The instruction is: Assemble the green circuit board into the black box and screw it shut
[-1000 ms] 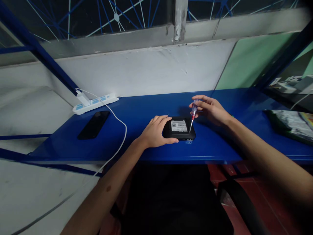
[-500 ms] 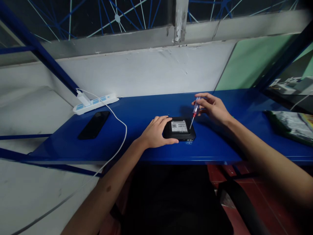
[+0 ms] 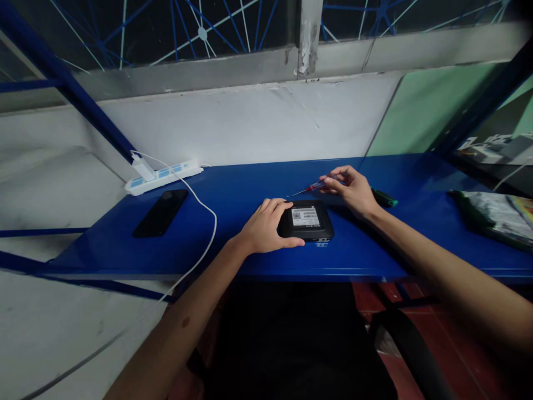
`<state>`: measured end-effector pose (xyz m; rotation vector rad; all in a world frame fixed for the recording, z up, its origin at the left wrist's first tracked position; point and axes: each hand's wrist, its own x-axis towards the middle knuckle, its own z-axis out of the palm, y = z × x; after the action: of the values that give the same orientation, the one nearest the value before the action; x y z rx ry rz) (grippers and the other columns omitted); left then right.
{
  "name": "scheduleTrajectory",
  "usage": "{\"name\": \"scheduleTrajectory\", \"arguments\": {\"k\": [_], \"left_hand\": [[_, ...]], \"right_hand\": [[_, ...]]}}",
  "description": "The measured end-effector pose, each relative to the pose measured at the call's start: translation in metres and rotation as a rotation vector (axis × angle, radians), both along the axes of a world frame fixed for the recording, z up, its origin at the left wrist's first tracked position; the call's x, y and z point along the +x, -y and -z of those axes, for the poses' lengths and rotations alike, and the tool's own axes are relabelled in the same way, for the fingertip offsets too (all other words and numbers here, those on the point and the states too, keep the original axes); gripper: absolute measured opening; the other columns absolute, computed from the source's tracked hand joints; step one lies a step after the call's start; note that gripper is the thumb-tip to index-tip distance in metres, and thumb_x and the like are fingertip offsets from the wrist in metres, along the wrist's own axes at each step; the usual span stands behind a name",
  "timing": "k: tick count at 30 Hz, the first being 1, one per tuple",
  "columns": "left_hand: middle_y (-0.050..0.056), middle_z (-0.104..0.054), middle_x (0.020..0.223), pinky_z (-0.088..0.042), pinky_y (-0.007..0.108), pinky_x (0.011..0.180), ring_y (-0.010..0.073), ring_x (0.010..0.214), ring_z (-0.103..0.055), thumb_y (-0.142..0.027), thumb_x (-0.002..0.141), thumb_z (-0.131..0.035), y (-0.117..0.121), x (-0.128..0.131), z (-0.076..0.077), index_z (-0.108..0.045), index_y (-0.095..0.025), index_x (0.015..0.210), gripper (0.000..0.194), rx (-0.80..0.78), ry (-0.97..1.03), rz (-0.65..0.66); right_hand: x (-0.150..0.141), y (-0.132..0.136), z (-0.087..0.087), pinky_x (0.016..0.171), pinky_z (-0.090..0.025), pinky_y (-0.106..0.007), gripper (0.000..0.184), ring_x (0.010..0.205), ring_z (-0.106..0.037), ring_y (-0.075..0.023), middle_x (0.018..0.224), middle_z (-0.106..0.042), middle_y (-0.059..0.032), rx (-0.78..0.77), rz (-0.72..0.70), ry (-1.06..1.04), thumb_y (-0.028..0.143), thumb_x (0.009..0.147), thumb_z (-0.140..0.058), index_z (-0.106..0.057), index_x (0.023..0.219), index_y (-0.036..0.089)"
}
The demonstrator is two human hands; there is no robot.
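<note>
A flat black box-shaped device (image 3: pixel 327 220) with a white printed label and ports along its near edge lies on the blue table (image 3: pixel 245 178). My left hand (image 3: pixel 266 225) grips its left side, thumb at the near edge and fingers over the far corner. Behind the device, my right hand (image 3: pixel 347 189) holds a screwdriver (image 3: pixel 315 186) with a clear and red handle. The screwdriver lies almost level, its tip pointing left, close to a tiny bit, maybe a screw (image 3: pixel 288 196), on the table. Whether the tip touches it I cannot tell.
A green and black handle (image 3: pixel 383 198) lies right of my right hand. Leftward are a black phone (image 3: pixel 160 213), a white power strip (image 3: pixel 166 176) and a white cable (image 3: pixel 214 222). A shiny plastic packet (image 3: pixel 495 216) rests at the right.
My right hand has lifted the screwdriver off the device's right side and swung its tip left, behind the device. The green and black handle has come into sight. My left hand stays put.
</note>
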<state>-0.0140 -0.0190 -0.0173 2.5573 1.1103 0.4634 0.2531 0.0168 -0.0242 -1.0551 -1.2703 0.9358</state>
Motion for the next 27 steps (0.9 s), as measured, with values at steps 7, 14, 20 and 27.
{"name": "scheduleTrajectory", "arguments": {"k": [7, 14, 20, 27], "left_hand": [[0.017, -0.047, 0.149, -0.039, 0.059, 0.114, 0.0383, 0.134, -0.043, -0.083, 0.07, -0.066, -0.0013, 0.0, 0.0012, -0.044, -0.017, 0.145, 0.103, 0.002, -0.018, 0.0], [0.016, -0.047, 0.148, -0.038, 0.06, 0.114, 0.039, 0.135, -0.043, -0.084, 0.069, -0.065, -0.0018, -0.0007, 0.0027, -0.044, -0.019, 0.145, 0.102, 0.002, -0.007, 0.002], [0.016, -0.047, 0.147, -0.039, 0.062, 0.112, 0.0396, 0.134, -0.044, -0.083, 0.069, -0.065, -0.0018, -0.0008, 0.0018, -0.044, -0.022, 0.145, 0.1, 0.001, 0.001, 0.005], [0.015, -0.047, 0.148, -0.038, 0.059, 0.115, 0.0381, 0.135, -0.043, -0.083, 0.07, -0.065, -0.002, -0.0007, 0.0034, -0.044, -0.021, 0.145, 0.1, 0.014, -0.01, -0.004]], "right_hand": [[-0.0016, 0.0011, 0.0, 0.089, -0.064, -0.047, 0.04, 0.091, -0.075, -0.022, 0.098, -0.074, -0.0055, -0.012, -0.038, -0.006, 0.044, 0.072, -0.083, -0.054, 0.091, 0.025], [-0.0048, 0.0029, -0.0018, 0.089, -0.064, -0.048, 0.043, 0.091, -0.075, -0.0218, 0.098, -0.074, -0.0049, -0.02, -0.035, -0.015, 0.046, 0.069, -0.085, -0.054, 0.089, 0.025], [-0.0044, 0.0028, -0.0041, 0.09, -0.063, -0.046, 0.041, 0.088, -0.074, -0.0198, 0.098, -0.074, -0.0048, -0.01, -0.038, -0.07, 0.042, 0.069, -0.085, -0.054, 0.089, 0.024], [-0.002, -0.0011, -0.001, 0.085, -0.064, -0.046, 0.042, 0.08, -0.072, -0.0186, 0.092, -0.069, -0.0019, 0.025, -0.007, -0.05, 0.045, 0.067, -0.086, -0.056, 0.088, 0.025]]}}
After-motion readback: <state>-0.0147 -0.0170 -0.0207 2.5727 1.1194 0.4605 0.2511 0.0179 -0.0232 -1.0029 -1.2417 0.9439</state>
